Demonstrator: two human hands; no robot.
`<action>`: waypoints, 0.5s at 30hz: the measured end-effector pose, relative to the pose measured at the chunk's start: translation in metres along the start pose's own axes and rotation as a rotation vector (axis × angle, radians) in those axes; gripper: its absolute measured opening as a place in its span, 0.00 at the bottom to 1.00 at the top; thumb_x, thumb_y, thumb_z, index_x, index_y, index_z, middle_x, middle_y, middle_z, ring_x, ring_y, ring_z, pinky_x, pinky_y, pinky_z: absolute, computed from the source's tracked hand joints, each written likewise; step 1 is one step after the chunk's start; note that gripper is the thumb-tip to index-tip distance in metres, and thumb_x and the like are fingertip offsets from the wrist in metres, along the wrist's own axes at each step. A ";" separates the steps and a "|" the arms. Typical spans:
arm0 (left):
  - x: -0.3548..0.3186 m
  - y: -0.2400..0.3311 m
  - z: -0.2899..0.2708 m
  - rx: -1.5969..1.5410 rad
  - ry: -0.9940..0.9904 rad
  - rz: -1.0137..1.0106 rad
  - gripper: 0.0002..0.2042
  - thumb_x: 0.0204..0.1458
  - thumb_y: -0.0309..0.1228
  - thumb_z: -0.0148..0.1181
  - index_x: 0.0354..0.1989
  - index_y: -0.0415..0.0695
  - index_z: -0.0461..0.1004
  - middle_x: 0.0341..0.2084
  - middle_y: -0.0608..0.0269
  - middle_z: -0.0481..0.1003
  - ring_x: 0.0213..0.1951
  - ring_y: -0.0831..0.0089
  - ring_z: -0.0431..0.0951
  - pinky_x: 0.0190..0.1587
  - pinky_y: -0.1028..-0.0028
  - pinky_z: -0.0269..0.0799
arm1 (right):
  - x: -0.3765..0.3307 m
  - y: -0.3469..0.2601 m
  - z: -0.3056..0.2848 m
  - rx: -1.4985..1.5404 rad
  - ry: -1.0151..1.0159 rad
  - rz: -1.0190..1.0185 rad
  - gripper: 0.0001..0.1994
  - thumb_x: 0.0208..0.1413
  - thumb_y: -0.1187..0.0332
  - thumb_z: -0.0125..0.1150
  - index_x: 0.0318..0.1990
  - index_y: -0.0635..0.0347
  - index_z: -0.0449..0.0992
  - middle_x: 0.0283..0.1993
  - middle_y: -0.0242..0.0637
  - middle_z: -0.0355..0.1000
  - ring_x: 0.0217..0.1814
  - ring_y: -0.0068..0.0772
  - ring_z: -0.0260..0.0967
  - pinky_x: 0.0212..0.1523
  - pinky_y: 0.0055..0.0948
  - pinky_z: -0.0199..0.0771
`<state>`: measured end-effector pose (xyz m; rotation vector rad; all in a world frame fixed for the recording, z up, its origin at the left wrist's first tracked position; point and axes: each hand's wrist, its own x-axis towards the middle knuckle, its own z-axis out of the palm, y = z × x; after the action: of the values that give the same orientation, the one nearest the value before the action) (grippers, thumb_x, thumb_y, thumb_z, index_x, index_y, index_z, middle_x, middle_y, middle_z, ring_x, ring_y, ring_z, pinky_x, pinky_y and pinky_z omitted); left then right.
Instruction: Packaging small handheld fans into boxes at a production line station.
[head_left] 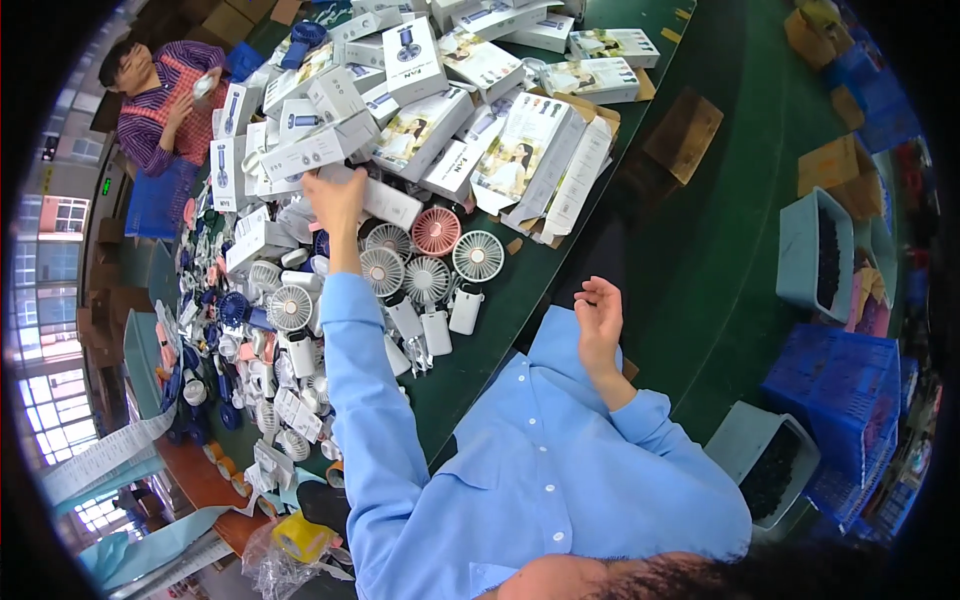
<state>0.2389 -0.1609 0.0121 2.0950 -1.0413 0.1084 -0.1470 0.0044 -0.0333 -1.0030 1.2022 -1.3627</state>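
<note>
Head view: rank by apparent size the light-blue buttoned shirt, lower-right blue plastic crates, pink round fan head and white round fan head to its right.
1. Shirt
2. Crates
3. Pink fan head and white fan head: too alike to rank

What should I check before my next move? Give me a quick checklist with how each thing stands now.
1. Right hand free: ok, open with nothing visible in it, beside the table edge.
2. Left hand grip secure: cannot tell, its fingertips are partly hidden among the white boxes.
3. White boxes neatly stacked: not ok, they lie heaped at different angles, overlapping.
4. Pink fan face visible: ok, its grille is uncovered among the white fans.
5. Co-worker's hands clear of yours: ok, they are well apart, at the upper left.
</note>
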 end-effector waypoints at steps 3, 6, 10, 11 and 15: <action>-0.009 -0.030 -0.013 -0.204 0.078 -0.179 0.36 0.33 0.35 0.65 0.52 0.31 0.59 0.48 0.43 0.65 0.50 0.55 0.67 0.55 0.66 0.61 | 0.000 0.002 0.002 0.021 -0.023 -0.006 0.15 0.53 0.76 0.53 0.50 0.62 0.64 0.45 0.35 0.64 0.44 0.24 0.64 0.45 0.23 0.66; -0.042 -0.040 -0.036 -0.474 0.196 -0.245 0.27 0.40 0.26 0.64 0.49 0.34 0.60 0.43 0.50 0.67 0.44 0.64 0.69 0.49 0.71 0.64 | -0.001 0.008 0.002 0.042 -0.037 0.011 0.14 0.54 0.75 0.53 0.49 0.62 0.65 0.44 0.35 0.65 0.43 0.23 0.64 0.44 0.23 0.66; -0.100 0.012 -0.083 -0.742 0.315 -0.185 0.20 0.45 0.23 0.61 0.45 0.37 0.59 0.46 0.52 0.63 0.45 0.69 0.67 0.46 0.73 0.67 | -0.002 0.017 -0.004 0.011 -0.073 0.022 0.15 0.54 0.75 0.54 0.50 0.62 0.65 0.44 0.35 0.66 0.43 0.22 0.64 0.45 0.23 0.67; -0.114 0.032 -0.095 -0.742 0.416 -0.083 0.20 0.45 0.23 0.62 0.45 0.37 0.59 0.48 0.53 0.61 0.47 0.69 0.67 0.47 0.72 0.67 | -0.003 0.014 0.001 0.007 -0.083 0.036 0.15 0.54 0.75 0.54 0.50 0.62 0.65 0.44 0.35 0.66 0.43 0.22 0.64 0.45 0.23 0.67; -0.172 0.062 -0.102 -0.798 0.377 0.117 0.17 0.45 0.26 0.63 0.38 0.43 0.60 0.49 0.53 0.60 0.49 0.67 0.65 0.50 0.69 0.65 | 0.013 0.002 0.021 0.170 -0.259 0.167 0.23 0.55 0.66 0.53 0.57 0.62 0.61 0.51 0.39 0.64 0.51 0.28 0.64 0.51 0.28 0.65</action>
<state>0.1066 -0.0044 0.0534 1.2331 -0.7929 0.1151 -0.1283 -0.0112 -0.0329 -0.9062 0.9385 -1.1442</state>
